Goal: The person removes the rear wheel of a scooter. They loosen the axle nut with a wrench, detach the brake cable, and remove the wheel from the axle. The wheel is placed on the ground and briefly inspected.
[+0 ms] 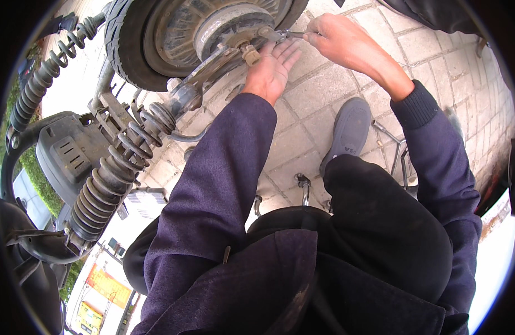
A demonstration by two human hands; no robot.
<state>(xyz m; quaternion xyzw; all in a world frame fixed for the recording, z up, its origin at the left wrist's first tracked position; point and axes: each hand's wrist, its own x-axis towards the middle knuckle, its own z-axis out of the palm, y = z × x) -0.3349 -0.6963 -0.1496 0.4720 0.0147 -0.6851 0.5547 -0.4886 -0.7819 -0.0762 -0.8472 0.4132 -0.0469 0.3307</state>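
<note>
"What's the right hand (pixel 340 44) holding?"
"It's gripping a metal tool (pixel 294 34), beside the wheel (pixel 171 42)."
"And the left hand (pixel 270 73)?"
"Palm up, fingers extended, just below the tool."

An outdoor paved area (hedge (pixel 44 192) alongside), with stone pavers (pixel 308 106) underfoot.

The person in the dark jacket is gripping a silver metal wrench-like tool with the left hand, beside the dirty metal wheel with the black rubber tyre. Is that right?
Not quite: the head view shows the bare right hand gripping the silver metal wrench-like tool; the bare left hand is open, palm up. The rest stands.
</note>
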